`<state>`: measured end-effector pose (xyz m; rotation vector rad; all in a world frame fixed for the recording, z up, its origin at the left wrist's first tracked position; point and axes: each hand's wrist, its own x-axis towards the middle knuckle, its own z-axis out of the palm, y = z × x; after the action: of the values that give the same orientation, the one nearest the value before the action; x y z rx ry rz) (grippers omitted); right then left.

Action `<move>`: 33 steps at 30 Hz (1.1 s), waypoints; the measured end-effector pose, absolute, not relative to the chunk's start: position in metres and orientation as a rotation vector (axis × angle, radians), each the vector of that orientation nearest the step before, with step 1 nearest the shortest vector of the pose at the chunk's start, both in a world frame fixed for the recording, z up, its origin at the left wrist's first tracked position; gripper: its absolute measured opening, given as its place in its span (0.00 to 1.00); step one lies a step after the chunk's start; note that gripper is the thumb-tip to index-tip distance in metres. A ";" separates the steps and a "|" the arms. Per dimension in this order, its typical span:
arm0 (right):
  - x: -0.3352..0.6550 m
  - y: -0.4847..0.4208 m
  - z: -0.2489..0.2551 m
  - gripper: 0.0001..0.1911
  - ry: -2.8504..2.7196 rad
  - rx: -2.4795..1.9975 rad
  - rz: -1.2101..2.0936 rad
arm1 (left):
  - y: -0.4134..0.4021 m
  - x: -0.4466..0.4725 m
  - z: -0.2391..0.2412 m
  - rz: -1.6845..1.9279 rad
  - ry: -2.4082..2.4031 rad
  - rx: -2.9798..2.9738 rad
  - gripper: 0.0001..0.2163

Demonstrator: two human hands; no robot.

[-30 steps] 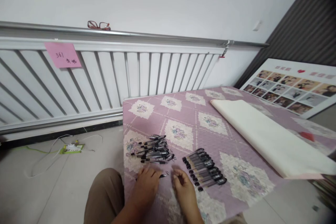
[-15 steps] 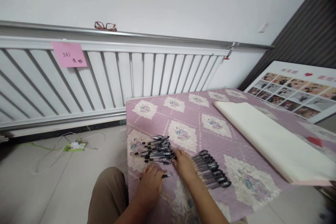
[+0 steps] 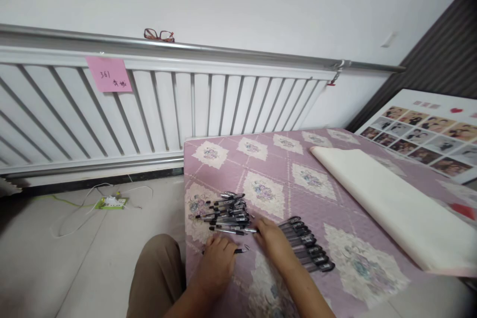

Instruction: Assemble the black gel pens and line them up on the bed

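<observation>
My left hand (image 3: 219, 261) is closed around a black pen (image 3: 241, 251), whose tip end pokes out to the right and whose other end shows at the left. My right hand (image 3: 271, 236) pinches the dark end of another pen (image 3: 251, 230); most of that pen is hard to make out beside the pile. Just beyond my hands lies a loose pile of clear-barrelled pens (image 3: 227, 217) with black ends. To the right of my right forearm, several black-capped pens (image 3: 306, 241) lie side by side in a slanted row, partly covered by the arm.
The pens lie on a purple floral cloth (image 3: 298, 198). A folded cream sheet (image 3: 380, 203) lies at the right, and a photo board (image 3: 428, 134) leans behind. A radiator (image 3: 216, 104) lines the wall. A power strip (image 3: 112, 202) with cables sits on the floor at left.
My right hand has drawn slightly back from the pile, and a pen now shows at its fingertips. My left hand keeps its pen. The view has shifted a little.
</observation>
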<state>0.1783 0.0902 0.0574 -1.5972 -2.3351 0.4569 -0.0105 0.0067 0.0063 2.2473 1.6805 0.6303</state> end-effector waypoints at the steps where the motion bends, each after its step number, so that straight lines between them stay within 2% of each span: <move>1: 0.183 0.085 0.055 0.14 -2.255 -1.544 0.540 | 0.006 -0.011 0.007 0.631 1.675 2.252 0.08; 4: 0.194 0.062 0.047 0.10 -1.893 -1.496 0.778 | 0.005 -0.011 0.008 0.661 1.637 2.270 0.09; 8: 0.194 0.024 0.031 0.15 -1.370 -1.450 1.251 | 0.003 -0.011 0.009 0.711 1.620 2.276 0.10; 11: 0.188 0.005 0.022 0.17 -1.108 -1.415 1.421 | 0.003 -0.011 0.008 0.712 1.624 2.293 0.10; 25: 0.182 0.001 0.009 0.17 -1.119 -1.462 1.356 | 0.003 -0.009 0.007 0.787 1.697 2.311 0.14; 33: 0.176 0.003 0.019 0.11 -1.464 -1.435 1.126 | 0.004 -0.011 -0.005 0.679 1.539 2.439 0.10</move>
<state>0.1762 0.0029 0.0192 -1.4353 -1.4638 1.1264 -0.0114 0.0040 -0.0049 2.4386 1.5391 0.6788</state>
